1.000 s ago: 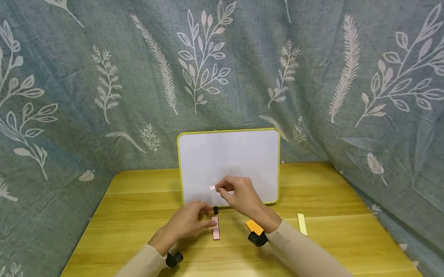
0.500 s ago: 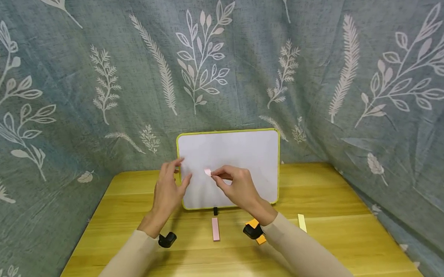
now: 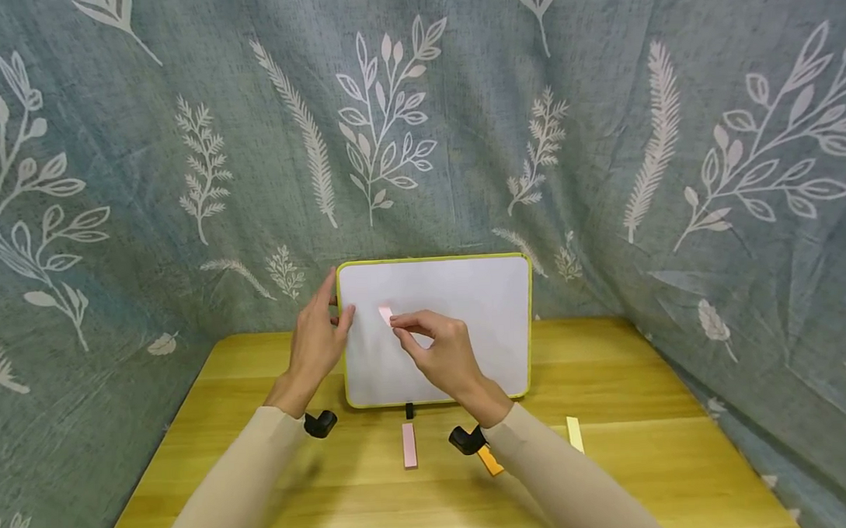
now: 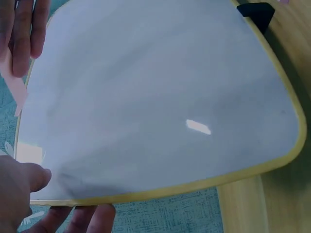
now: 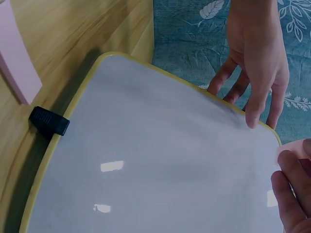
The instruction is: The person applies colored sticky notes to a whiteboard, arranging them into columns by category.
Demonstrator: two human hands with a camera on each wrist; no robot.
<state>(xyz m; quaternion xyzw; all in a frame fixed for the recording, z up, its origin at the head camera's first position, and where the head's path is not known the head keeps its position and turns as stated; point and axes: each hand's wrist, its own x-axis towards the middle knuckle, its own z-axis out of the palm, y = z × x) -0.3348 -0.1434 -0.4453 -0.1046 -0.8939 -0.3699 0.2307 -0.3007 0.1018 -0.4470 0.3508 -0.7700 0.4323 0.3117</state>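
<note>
A curtained-off nook — leaf-print cloth (image 3: 462,177) hanging round a wooden table (image 3: 363,476)

Left forearm (image 3: 228,484) and right forearm (image 3: 577,472) both sleeved, reaching forward and angled inward. Left hand (image 3: 310,344) raised, thumb spread apart from upward-pointing fingers. Right hand (image 3: 446,355) apart from it, thumb and index finger pinched, knuckles bent.

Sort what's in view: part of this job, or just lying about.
For the job:
pink slip, pinched by the right hand
whiteboard, held at its edge by the left hand
pink strip, probably the slip's source

Just lying about, it seems:
orange strip
pale yellow strip
</note>
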